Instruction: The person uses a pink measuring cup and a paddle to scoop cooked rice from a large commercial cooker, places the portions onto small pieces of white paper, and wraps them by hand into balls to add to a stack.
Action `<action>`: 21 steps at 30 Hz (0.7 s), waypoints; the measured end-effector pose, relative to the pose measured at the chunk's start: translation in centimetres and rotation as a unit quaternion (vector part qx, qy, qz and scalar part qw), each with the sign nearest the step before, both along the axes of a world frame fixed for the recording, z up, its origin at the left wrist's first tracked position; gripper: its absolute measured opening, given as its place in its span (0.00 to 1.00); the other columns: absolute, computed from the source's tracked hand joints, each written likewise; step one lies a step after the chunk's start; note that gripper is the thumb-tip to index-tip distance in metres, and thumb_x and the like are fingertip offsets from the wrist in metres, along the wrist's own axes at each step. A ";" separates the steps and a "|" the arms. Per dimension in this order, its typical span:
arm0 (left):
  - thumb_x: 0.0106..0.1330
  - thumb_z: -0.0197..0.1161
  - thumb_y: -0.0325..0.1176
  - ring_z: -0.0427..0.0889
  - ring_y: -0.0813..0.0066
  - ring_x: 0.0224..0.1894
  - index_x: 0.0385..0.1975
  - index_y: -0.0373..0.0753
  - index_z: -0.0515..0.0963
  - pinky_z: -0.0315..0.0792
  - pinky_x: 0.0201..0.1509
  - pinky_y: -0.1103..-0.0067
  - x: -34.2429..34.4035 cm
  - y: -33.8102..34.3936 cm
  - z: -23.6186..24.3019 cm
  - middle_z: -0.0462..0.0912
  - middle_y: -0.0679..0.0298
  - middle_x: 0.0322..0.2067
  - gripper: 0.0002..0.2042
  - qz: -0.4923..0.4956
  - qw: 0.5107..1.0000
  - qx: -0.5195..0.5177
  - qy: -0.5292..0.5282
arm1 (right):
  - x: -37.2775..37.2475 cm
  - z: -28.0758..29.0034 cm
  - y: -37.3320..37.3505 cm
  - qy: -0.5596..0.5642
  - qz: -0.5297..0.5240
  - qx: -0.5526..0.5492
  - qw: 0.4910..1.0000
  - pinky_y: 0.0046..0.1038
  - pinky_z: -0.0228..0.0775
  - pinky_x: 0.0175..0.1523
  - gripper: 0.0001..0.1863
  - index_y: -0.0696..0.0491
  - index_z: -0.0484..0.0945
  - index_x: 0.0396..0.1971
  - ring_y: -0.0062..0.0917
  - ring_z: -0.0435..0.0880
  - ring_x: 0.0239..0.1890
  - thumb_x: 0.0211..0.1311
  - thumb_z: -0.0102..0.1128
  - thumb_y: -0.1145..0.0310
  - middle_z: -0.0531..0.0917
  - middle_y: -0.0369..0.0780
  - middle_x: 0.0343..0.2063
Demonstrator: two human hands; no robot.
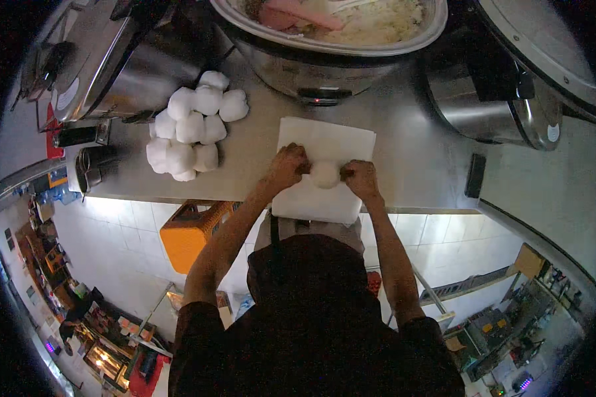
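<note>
Ball [324, 176], white, round, on paper [334, 137] near bench's [417, 155] front edge; left hand [289, 165], right hand [362, 180] curled alongside, grip unclear.

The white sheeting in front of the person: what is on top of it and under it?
A round white piece is over the white sheeting, between the left hand and the right hand. The metal table shows beside it; what lies directly underneath is covered.

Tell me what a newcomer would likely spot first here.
Probably the cluster of white rounded bundles on the steel counter, left of centre. Next, the single white ball over white sheets, between the left hand and right hand. Then the orange crate below the counter's front edge, lower left.
</note>
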State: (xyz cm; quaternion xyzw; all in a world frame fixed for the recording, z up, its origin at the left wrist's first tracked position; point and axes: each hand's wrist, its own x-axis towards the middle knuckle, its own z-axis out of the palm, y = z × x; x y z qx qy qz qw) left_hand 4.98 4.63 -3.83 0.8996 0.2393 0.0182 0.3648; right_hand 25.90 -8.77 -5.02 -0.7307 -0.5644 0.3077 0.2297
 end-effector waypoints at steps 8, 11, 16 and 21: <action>0.42 0.66 0.24 0.76 0.54 0.40 0.34 0.37 0.75 0.72 0.47 0.67 2.3 -0.8 0.1 0.77 0.55 0.36 0.16 0.104 0.994 0.005 0.017 | -2.9 2.3 1.6 -0.206 -0.033 0.021 0.978 0.38 0.71 0.39 0.16 0.53 0.76 0.31 0.41 0.78 0.28 0.36 0.64 0.76 0.78 0.47 0.29; 0.43 0.67 0.23 0.77 0.57 0.41 0.36 0.36 0.73 0.73 0.44 0.68 1.2 -0.2 -0.3 0.78 0.55 0.35 0.17 0.055 0.997 0.013 -0.056 | -1.4 2.3 1.5 -0.113 0.008 0.148 0.982 0.36 0.71 0.38 0.17 0.51 0.72 0.34 0.41 0.78 0.28 0.40 0.64 0.78 0.78 0.46 0.33; 0.43 0.69 0.24 0.78 0.70 0.41 0.36 0.36 0.73 0.73 0.46 0.75 -1.5 -0.5 3.9 0.77 0.63 0.36 0.18 0.092 0.910 -0.373 -0.154 | -0.2 10.3 3.7 0.343 0.074 -0.066 0.934 0.24 0.70 0.35 0.23 0.53 0.69 0.34 0.22 0.76 0.29 0.36 0.67 0.85 0.75 0.35 0.29; 0.53 0.63 0.24 0.77 0.76 0.39 0.38 0.39 0.73 0.74 0.41 0.76 -3.0 -1.8 6.7 0.79 0.64 0.34 0.12 0.073 0.743 -0.637 -0.191 | -1.4 10.4 6.1 0.483 0.128 -0.121 0.858 0.23 0.70 0.34 0.21 0.55 0.71 0.29 0.16 0.74 0.30 0.32 0.69 0.85 0.75 0.31 0.27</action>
